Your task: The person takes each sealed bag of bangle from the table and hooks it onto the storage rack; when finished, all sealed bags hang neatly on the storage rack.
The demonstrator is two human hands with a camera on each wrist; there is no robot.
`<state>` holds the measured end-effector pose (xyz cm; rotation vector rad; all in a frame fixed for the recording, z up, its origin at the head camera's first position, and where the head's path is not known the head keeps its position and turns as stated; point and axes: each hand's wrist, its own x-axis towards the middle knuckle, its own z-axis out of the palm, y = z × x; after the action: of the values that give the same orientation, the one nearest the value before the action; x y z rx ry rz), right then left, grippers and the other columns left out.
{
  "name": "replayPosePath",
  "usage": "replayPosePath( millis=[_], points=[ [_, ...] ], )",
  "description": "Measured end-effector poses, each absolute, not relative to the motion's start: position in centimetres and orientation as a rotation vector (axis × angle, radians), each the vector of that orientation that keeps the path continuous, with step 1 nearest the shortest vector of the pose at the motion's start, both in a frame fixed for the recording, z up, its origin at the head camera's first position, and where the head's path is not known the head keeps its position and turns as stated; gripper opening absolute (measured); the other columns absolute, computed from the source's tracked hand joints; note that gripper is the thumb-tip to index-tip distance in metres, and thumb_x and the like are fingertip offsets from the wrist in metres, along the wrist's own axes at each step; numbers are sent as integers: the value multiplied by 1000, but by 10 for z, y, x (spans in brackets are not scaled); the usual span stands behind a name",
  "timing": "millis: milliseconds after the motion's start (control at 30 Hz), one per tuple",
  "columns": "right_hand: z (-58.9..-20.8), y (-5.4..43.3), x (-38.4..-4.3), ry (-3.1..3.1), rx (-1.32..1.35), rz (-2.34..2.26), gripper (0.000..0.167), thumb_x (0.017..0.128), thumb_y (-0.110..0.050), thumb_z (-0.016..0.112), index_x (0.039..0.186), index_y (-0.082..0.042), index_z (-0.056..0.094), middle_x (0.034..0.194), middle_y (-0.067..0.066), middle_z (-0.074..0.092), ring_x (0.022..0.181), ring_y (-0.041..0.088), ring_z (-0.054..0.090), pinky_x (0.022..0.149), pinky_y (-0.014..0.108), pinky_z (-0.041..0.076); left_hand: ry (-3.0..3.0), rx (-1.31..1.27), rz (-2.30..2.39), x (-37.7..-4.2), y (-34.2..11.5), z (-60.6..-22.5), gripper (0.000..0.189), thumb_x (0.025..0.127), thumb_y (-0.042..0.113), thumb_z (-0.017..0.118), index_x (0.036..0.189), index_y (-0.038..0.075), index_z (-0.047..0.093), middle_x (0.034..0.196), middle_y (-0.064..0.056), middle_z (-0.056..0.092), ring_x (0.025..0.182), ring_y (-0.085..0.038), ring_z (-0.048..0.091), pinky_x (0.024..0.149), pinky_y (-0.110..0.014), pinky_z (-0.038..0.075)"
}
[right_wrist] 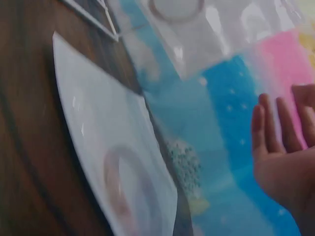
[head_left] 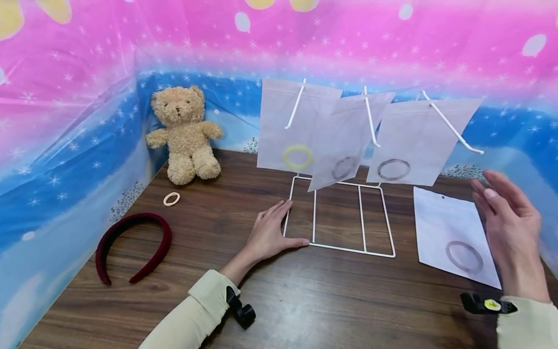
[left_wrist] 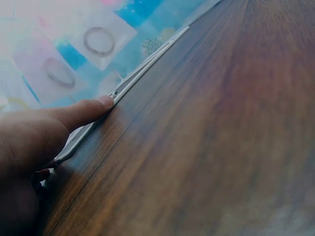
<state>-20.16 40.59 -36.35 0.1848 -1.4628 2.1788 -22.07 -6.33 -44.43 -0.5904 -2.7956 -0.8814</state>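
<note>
A white wire display rack (head_left: 348, 250) stands on the wooden table with three prongs sticking forward. My left hand (head_left: 269, 232) rests at its front left corner; the straight thumb touches the front bar and the fingers lie along the left bar. On the prongs hang translucent bags: one with a yellow ring (head_left: 298, 157), a middle one with a greyish ring (head_left: 344, 167), and a right one with a dark ring (head_left: 394, 169). Another bag (head_left: 440, 223) lies right of the rack, a greyish ring inside. Beside it my right hand (head_left: 512, 228) is raised, fingers extended, holding nothing.
At the back left sits a tan teddy bear (head_left: 185, 131). A small cream ring (head_left: 171, 199) and a dark red headband (head_left: 163, 247) lie in front of it. A patterned pink and blue cloth (head_left: 209, 53) walls the table's back and sides.
</note>
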Motion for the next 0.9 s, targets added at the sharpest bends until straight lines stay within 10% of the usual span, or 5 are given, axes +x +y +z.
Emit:
replayPosePath(
  millis=[467, 633, 900],
  points=[
    [-410, 449, -188, -1979, -628, 1750, 53, 89, -27, 73, 138, -17, 58, 127, -7, 58, 100, 3, 55, 80, 14, 45, -2798, -558, -884, -220, -69, -445, 109, 68, 69, 76, 152, 11, 37, 154, -6, 37, 141, -21, 30, 106, -44, 28],
    [-422, 455, -188, -2429, -860, 1274, 60, 97, -40, 59, 149, -14, 44, 147, 12, 44, 129, 32, 44, 107, 48, 34, -2789, -577, -857, -222, -67, -444, 109, 68, 71, 75, 152, 12, 38, 154, -6, 38, 141, -21, 31, 106, -44, 28],
    [-437, 463, -187, -2764, -726, 862, 76, 96, -48, 56, 147, 5, 37, 142, 37, 36, 125, 55, 36, 94, 65, 35, -2803, -602, -862, -221, -63, -444, 109, 68, 71, 74, 151, 10, 38, 154, -7, 38, 141, -21, 31, 106, -44, 29]
  ],
)
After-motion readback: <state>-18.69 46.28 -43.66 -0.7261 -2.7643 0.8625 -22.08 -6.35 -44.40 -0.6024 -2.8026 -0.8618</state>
